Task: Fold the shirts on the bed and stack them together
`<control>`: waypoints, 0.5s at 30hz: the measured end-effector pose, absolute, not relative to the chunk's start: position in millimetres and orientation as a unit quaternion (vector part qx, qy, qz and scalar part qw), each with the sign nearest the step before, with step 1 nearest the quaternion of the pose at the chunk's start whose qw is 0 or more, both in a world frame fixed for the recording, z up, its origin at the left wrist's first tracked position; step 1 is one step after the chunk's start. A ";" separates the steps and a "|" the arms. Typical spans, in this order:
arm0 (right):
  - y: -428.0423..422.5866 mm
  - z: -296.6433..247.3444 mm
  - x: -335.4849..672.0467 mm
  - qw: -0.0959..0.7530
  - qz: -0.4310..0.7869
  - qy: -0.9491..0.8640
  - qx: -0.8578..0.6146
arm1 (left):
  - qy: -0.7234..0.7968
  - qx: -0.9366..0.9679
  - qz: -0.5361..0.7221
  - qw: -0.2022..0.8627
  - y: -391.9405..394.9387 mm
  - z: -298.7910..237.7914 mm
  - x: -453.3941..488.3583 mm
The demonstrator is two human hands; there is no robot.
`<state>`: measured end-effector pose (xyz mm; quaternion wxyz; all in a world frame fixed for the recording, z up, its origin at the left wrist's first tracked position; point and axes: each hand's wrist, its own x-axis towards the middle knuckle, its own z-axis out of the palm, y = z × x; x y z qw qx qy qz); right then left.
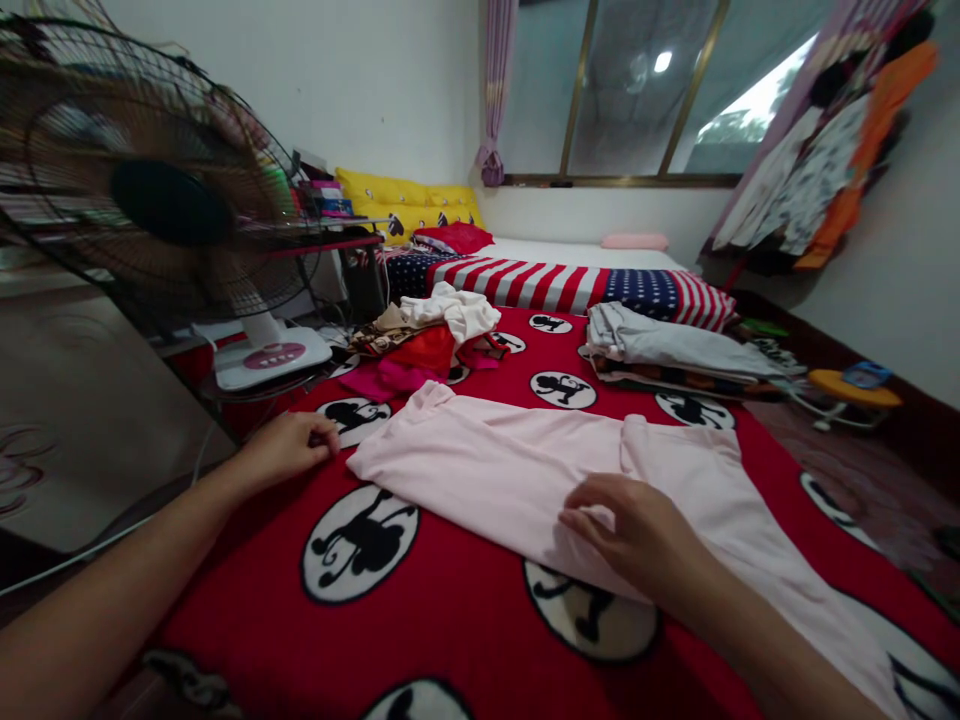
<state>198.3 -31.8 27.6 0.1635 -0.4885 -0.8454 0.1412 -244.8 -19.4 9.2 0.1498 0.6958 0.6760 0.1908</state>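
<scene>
A pale pink garment (510, 465) lies spread across the red blanket (465, 620), which has white ovals with black figures. One part of the cloth is folded leftward, and the rest runs down to the lower right, partly behind my right forearm. My left hand (296, 445) is just left of the garment's left end, over the blanket, its fingers loosely bent and holding nothing I can see. Over the garment's middle, my right hand (626, 520) has its thumb and fingers curved with a gap between them. No cloth shows in its grip.
Behind the garment are a heap of loose clothes (442, 325) and, farther right, a stack of folded clothes (667, 345). A standing fan (172, 200) is close on the left. A striped, starred cover (547, 285) lies at the back; clothes (832, 170) hang at the right.
</scene>
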 end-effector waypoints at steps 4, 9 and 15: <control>-21.3 7.7 158.9 0.259 0.178 -0.880 -0.357 | 0.681 0.686 0.246 0.080 1.7 27.0 -218.0; -22.2 -15.5 143.4 0.294 0.175 -0.888 -0.307 | 0.572 0.769 0.281 0.061 39.4 41.6 -145.8; -19.5 -17.5 148.5 0.310 0.202 -0.879 -0.302 | 0.635 0.755 0.133 -0.094 82.5 43.8 -109.1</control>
